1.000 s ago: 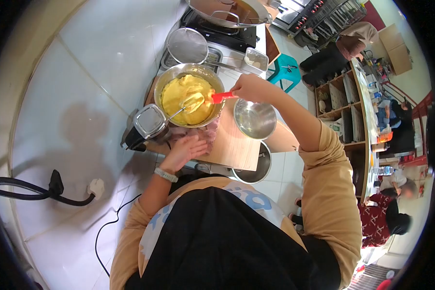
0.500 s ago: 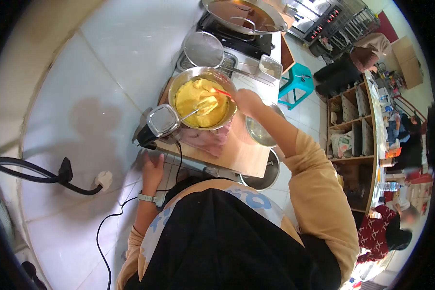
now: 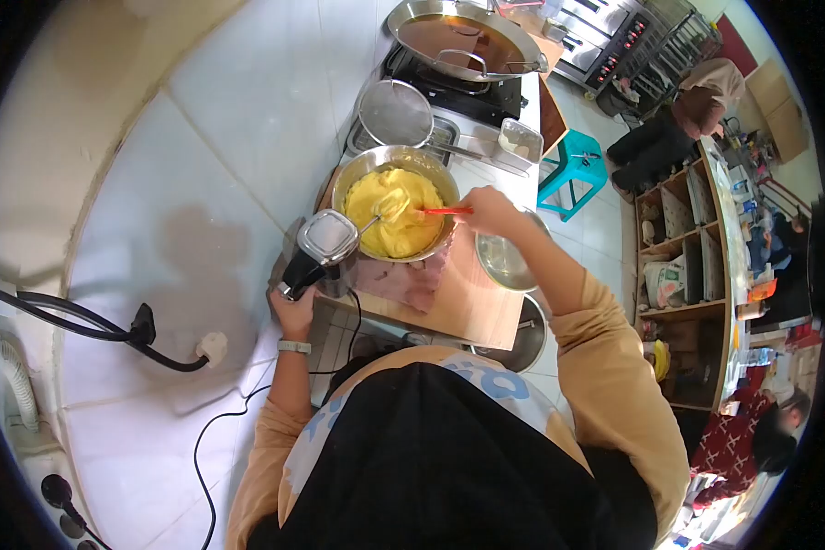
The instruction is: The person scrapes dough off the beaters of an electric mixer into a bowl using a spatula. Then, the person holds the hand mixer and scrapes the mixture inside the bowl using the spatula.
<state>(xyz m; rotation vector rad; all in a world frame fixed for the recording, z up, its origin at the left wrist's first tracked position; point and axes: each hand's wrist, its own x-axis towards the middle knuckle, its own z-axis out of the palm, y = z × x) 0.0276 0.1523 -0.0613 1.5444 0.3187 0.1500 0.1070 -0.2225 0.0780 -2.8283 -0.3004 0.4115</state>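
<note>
My right hand [image 3: 491, 213] is closed round the handle of a red spatula [image 3: 445, 211], whose far end is sunk in thick yellow batter [image 3: 385, 240]. That batter fills a steel bowl [image 3: 346, 174] standing on a pink cloth [image 3: 411, 282]. An electric mixer [image 3: 328, 236] leans over the bowl's near-left rim, its wire beaters [image 3: 391, 207] coated with batter. Close beneath the mixer's black handle is my left hand [image 3: 293, 310]; its fingers are mostly hidden behind the mixer, and whether they grip it cannot be seen.
A wooden board [image 3: 481, 307] carries the bowl. Behind it are a sieve [image 3: 396, 114], a small clear container [image 3: 519, 145] and a wide pan of brown liquid [image 3: 467, 41] on a stove. Another bowl [image 3: 507, 261] sits right. A teal stool [image 3: 573, 167], shelves [image 3: 683, 284] and other people are farther right.
The spatula's red handle has swung flatter and shows more, with my right hand slightly farther from the bowl. My left hand has come nearer the mixer handle. The whole view has shifted slightly.
</note>
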